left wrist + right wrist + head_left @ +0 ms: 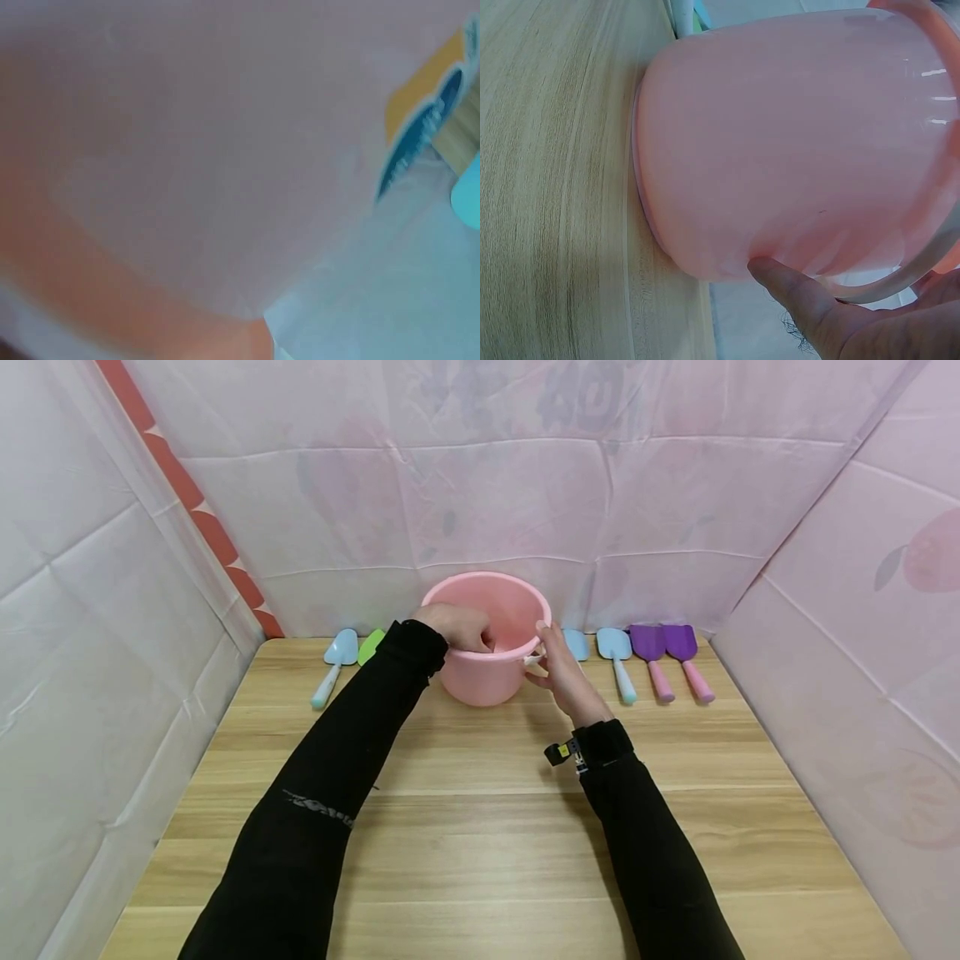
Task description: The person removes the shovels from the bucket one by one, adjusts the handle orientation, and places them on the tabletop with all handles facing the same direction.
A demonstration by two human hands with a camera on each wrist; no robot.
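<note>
A pink bucket (489, 672) stands upright near the back of the wooden table (480, 827). My left hand (459, 625) reaches over its near-left rim, with curled fingers dipping inside. My right hand (558, 670) grips the bucket's right side. In the right wrist view its thumb (787, 283) presses the pink wall (780, 150), and the clear handle (900, 279) runs across the palm. The left wrist view is a close pink blur of the bucket (187, 150); the hand itself cannot be made out there.
Toy shovels lie along the back edge: a light blue one (335, 664) and a green one (371, 646) to the left, two blue (617, 658) and two purple (651, 653) to the right. Pink sheeted walls (862, 610) enclose the table on three sides.
</note>
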